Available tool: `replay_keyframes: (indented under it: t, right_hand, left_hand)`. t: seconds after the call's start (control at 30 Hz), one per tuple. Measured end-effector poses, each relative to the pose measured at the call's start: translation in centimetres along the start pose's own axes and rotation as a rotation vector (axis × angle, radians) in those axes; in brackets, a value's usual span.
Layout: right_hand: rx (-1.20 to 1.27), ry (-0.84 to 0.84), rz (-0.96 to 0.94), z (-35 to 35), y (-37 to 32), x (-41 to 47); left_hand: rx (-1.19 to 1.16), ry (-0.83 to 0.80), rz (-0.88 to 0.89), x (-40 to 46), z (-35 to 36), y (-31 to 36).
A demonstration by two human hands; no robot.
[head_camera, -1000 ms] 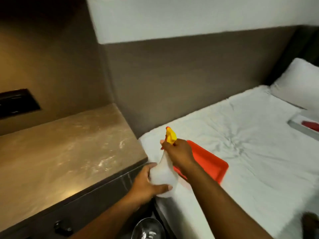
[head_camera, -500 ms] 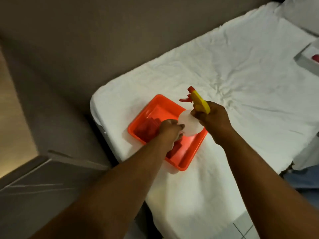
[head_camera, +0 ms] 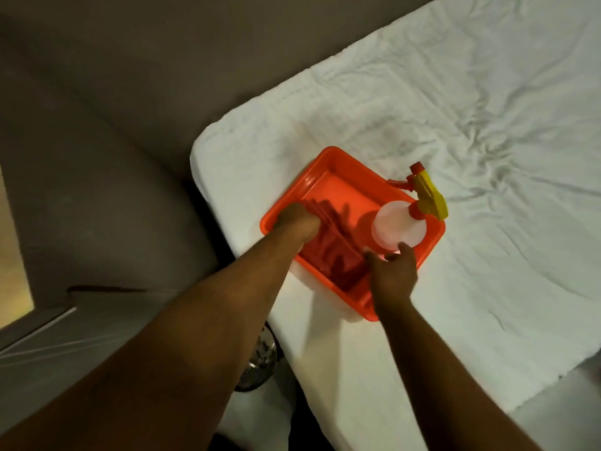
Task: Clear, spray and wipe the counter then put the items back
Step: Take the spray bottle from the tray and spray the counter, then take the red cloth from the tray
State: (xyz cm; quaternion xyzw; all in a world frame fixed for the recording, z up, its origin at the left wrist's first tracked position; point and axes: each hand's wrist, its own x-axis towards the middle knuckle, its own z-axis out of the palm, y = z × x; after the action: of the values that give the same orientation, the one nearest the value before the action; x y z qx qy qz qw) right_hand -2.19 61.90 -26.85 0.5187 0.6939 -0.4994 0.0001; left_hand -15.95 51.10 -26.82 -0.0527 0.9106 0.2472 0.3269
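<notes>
Our left hand [head_camera: 294, 222] reaches into the tray [head_camera: 320, 167] on the bed [head_camera: 487, 109], fingers on the red cloth [head_camera: 335, 255], seemingly gripping it, though blur hides the hold. The cloth's long axis runs toward us. The bottle [head_camera: 398, 227] stands upright just beyond our right hand [head_camera: 392, 271], fingers spread, empty.

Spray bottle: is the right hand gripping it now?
No. The spray bottle stands in the orange tray; the right hand is open beside it.
</notes>
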Motion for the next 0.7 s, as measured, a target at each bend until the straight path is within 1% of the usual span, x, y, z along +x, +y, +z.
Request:
replay_keyframes:
  t: [0.07, 0.17, 0.27, 0.4, 0.47, 0.53, 0.6, 0.7]
  right_hand:
    - [-0.102, -0.068, -0.113, 2.4, 0.4, -0.9]
    - [-0.324, -0.028, -0.253, 3.8, 0.9, -0.5]
    - [-0.465, -0.078, -0.294, 4.2, 1.3, 0.0]
    - [-0.625, -0.091, -0.269, 4.4, 1.7, 1.5]
    - [-0.581, -0.149, -0.232, 4.5, 1.5, 2.1]
    - [-0.42, -0.228, -0.234, 4.3, 1.4, 2.4]
    - [-0.245, -0.228, -0.225, 3.8, 1.3, 1.8]
    - [0.02, -0.187, -0.165, 2.5, -0.2, -1.2]
  left_hand:
    - [0.059, -0.061, -0.064, 0.4, 0.1, 0.1]
    - [0.208, -0.045, -0.052, 1.4, 0.3, 0.5]
    - [0.356, -0.065, -0.055, 2.1, 0.6, 0.1]
    - [0.352, -0.077, -0.027, 2.5, 0.6, -0.2]
    - [0.303, -0.081, -0.024, 2.2, 0.4, -0.2]
    - [0.202, -0.082, -0.021, 1.5, -0.2, -0.2]
    - [0.025, -0.081, -0.034, 0.1, -1.3, -0.2]
    - [-0.355, -0.154, -0.106, -3.2, -4.8, 0.7]
